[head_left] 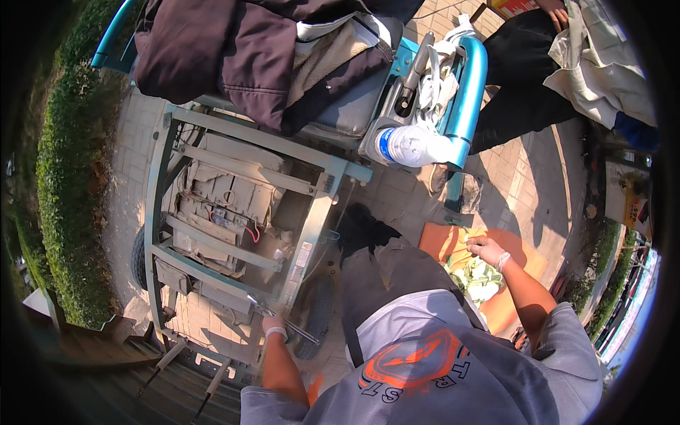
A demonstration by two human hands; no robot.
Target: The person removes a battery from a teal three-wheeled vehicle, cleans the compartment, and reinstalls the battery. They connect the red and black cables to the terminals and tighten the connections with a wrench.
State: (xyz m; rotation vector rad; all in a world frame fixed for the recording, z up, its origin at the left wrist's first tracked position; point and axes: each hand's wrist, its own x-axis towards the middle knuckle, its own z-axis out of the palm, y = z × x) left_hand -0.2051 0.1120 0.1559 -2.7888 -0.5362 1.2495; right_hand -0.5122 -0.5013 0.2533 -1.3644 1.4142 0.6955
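Observation:
My left hand (274,325), in a thin pale glove, is closed around a long shiny metal bar-shaped tool (303,333) at the lower right corner of an open vehicle frame (164,191). Its exact kind does not show. Over on the right, my right hand (487,251), also gloved, has its fingers drawn together above a pale green leafy-looking heap (478,280). What those fingers hold, if anything, is too small to name. The heap lies on an orange cloth (520,248) spread on the paving.
Dark jackets (258,60) cover the vehicle's seat. A plastic bottle (414,145) lies beside a teal armrest (473,92) with white cloth straps (439,78). Another person (524,78) is at the upper right. A wheel (316,315) stands near my left forearm; a hedge (67,184) runs along the left.

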